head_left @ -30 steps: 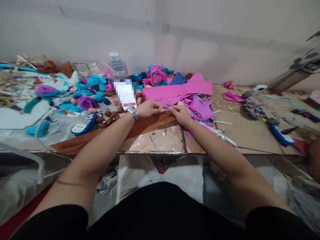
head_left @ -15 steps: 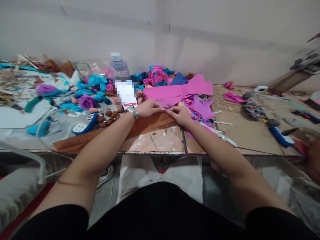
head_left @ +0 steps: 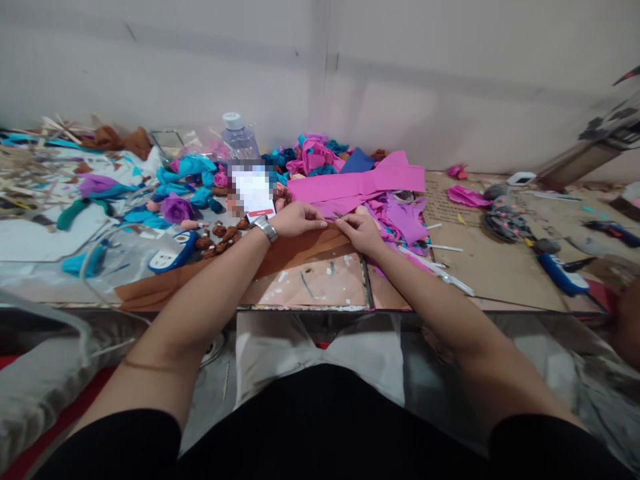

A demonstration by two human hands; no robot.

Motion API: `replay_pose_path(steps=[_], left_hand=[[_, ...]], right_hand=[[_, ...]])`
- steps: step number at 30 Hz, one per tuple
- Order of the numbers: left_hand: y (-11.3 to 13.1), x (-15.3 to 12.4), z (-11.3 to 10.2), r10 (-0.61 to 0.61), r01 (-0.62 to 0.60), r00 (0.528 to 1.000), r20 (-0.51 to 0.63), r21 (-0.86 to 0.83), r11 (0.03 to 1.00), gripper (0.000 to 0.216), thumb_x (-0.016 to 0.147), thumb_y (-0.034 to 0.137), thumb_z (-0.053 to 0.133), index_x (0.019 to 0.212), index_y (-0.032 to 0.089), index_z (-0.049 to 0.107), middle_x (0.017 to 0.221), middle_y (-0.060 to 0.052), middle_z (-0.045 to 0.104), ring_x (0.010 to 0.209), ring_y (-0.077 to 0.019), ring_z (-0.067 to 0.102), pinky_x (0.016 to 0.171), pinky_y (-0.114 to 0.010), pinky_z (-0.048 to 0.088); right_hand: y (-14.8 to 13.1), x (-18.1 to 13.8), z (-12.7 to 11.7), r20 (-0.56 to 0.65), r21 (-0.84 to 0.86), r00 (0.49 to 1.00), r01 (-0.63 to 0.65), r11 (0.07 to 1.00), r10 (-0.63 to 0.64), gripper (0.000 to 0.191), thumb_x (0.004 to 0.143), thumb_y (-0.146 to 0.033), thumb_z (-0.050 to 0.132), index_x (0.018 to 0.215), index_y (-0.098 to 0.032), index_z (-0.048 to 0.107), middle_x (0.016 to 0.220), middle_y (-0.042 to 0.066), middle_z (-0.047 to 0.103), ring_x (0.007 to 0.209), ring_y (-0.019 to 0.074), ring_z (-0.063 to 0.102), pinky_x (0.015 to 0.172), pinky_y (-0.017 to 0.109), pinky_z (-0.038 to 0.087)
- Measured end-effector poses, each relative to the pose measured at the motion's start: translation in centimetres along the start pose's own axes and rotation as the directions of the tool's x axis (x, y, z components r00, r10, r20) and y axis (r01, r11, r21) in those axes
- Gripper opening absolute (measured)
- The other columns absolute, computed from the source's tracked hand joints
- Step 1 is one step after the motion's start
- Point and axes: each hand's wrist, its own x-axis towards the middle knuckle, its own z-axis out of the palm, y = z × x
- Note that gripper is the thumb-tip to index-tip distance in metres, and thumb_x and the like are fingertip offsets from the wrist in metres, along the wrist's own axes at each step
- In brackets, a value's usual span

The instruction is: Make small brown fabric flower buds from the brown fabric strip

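Observation:
A long brown crepe paper strip [head_left: 300,248] runs from the table's front left, beneath my left forearm, up to my hands. My left hand [head_left: 296,220], with a metal watch at the wrist, pinches the strip's upper edge. Just to its right, my right hand [head_left: 364,231] pinches the same edge between thumb and fingers. A small dark pointed tip [head_left: 338,215] shows by the right fingers; what it belongs to is hidden. Behind the hands lies a wide pink paper strip [head_left: 360,185]. A phone with a lit screen [head_left: 255,193] leans beyond my left wrist.
Brown paper bundles [head_left: 220,240] and a blue-white power strip [head_left: 173,252] lie left. A bottle [head_left: 241,141] stands behind the phone. Pink and purple scraps [head_left: 407,217] sit right of my hands, near white sticks [head_left: 453,280] on cardboard [head_left: 500,280]. A wall closes the back.
The view has shifted slightly. Both hands stay nearly in place, still pinching the brown crepe paper strip, with only small finger movement.

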Motion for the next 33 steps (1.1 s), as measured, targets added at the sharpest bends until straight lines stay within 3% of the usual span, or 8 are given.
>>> replay_pose_path(steps=[7,14,23,33], left_hand=[[-0.3,0.1,-0.2,-0.018,0.018,1.0,0.001,-0.009,1.0,0.043,0.084,0.056,0.077,0.093,0.014,0.084,0.081,-0.006,0.079,0.068,-0.0136,0.058,0.067,-0.027,0.042],[-0.4,0.1,-0.3,-0.024,0.024,1.0,-0.007,-0.017,1.0,0.047,0.08,0.06,0.082,0.093,0.014,0.084,0.082,-0.006,0.079,0.069,-0.0143,0.06,0.066,-0.028,0.042],[-0.1,0.1,0.3,-0.009,0.007,1.0,-0.018,-0.078,0.997,0.043,0.081,0.054,0.083,0.098,0.014,0.085,0.091,-0.008,0.082,0.076,-0.0158,0.066,0.073,-0.029,0.049],[-0.4,0.2,1.1,0.0,0.001,1.0,0.012,-0.076,0.997,0.045,0.082,0.057,0.083,0.096,0.014,0.085,0.082,-0.006,0.078,0.067,-0.0129,0.058,0.065,-0.027,0.043]], right_hand=[[-0.1,0.3,-0.3,-0.02,0.143,0.996,-0.083,0.986,0.087,0.073,0.098,-0.079,0.046,0.076,-0.018,0.08,0.074,0.007,0.075,0.071,0.0201,0.063,0.068,0.033,0.05],[0.0,0.0,-0.2,0.029,0.004,0.999,0.02,1.0,-0.02,0.046,0.089,-0.063,0.072,0.083,-0.018,0.082,0.072,0.003,0.074,0.067,0.0164,0.058,0.062,0.029,0.044],[0.0,-0.1,0.0,0.048,0.006,0.998,0.048,0.999,-0.048,0.04,0.092,-0.056,0.071,0.087,-0.018,0.082,0.077,0.004,0.078,0.068,0.0166,0.062,0.065,0.029,0.046],[0.2,-0.2,0.6,0.043,-0.005,0.998,0.04,0.999,-0.04,0.043,0.091,-0.058,0.073,0.087,-0.017,0.081,0.076,0.004,0.076,0.069,0.016,0.061,0.065,0.029,0.045]])
